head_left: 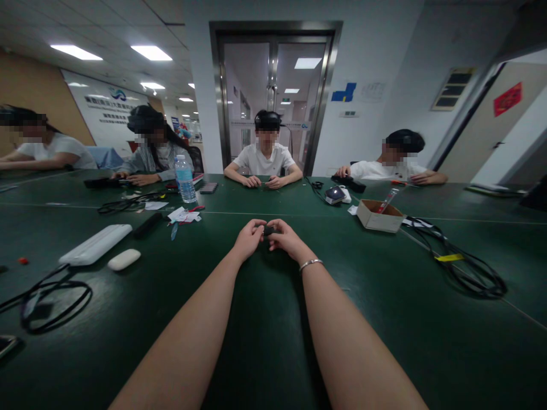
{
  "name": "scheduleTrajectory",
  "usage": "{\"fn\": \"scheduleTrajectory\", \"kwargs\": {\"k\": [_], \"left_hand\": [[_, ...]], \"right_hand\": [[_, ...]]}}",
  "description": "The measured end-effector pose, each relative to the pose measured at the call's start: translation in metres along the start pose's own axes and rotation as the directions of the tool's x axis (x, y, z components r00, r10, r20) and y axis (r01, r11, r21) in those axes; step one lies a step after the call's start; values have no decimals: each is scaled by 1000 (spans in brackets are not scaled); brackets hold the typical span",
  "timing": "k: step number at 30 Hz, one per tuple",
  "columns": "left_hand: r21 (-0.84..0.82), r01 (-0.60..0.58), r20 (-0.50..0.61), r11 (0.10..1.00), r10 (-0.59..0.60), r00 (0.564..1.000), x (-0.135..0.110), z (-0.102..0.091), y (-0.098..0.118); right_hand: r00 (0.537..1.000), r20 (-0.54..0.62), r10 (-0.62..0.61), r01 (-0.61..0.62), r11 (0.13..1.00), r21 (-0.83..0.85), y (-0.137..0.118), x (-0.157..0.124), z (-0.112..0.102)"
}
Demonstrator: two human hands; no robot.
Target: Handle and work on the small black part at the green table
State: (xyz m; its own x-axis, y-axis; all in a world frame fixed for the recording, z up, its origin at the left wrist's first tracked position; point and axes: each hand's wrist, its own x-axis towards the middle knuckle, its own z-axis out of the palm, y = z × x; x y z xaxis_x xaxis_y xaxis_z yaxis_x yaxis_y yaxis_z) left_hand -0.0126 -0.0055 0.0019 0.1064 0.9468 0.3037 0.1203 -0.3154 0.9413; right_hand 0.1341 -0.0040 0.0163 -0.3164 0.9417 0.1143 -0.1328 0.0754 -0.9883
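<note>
Both my arms reach forward over the green table [265,319], and the hands meet near the middle of the view. Between the fingertips is a small dark object [268,230], too small and dark to name. My left hand [249,239] pinches it from the left with thumb and forefinger. From the right, my right hand [287,239] grips it with bent fingers. A silver bracelet [310,264] circles my right wrist. The fingers hide part of the object, which is just above the tabletop.
At left lie a white power strip [96,245], a white rounded case [123,259] and a coiled black cable [55,307]. A water bottle [185,181] stands farther back. To the right are a cardboard box [379,217] and more cable [465,267]. Several people with headsets sit opposite.
</note>
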Motion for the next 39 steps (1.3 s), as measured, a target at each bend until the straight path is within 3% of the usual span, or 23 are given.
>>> {"fn": "scheduleTrajectory", "kwargs": {"k": [2,5,7,11,16,19,25,39], "left_hand": [[1,0,-8,1000,0,1000,0,0,2],[8,-6,-1,1000,6,1000,0,0,2],[10,-7,2,1000,7,1000,0,0,1],[18,-7,-10,1000,7,1000,0,1,2],[22,-7,9,1000,7,1000,-1,1,2],[37,-2,2,999,2,1000,-1,2,1],[34,-2,-21,999,3,1000,-1,1,0],[33,21,0,999,-21,1000,-2,2,3]], "right_hand": [[1000,8,24,-24,999,43,-1,-1,0],[998,-4,70,-70,997,-40,0,0,0],[999,-24,48,-50,996,-74,0,1,0],[1000,0,28,-28,1000,12,-1,-1,0],[999,1,43,-43,995,-86,-1,0,1],[1000,13,1,-1,999,-36,1,0,0],[998,23,65,-64,997,-44,0,1,-1],[999,-24,36,-37,999,-16,-4,-2,1]]}}
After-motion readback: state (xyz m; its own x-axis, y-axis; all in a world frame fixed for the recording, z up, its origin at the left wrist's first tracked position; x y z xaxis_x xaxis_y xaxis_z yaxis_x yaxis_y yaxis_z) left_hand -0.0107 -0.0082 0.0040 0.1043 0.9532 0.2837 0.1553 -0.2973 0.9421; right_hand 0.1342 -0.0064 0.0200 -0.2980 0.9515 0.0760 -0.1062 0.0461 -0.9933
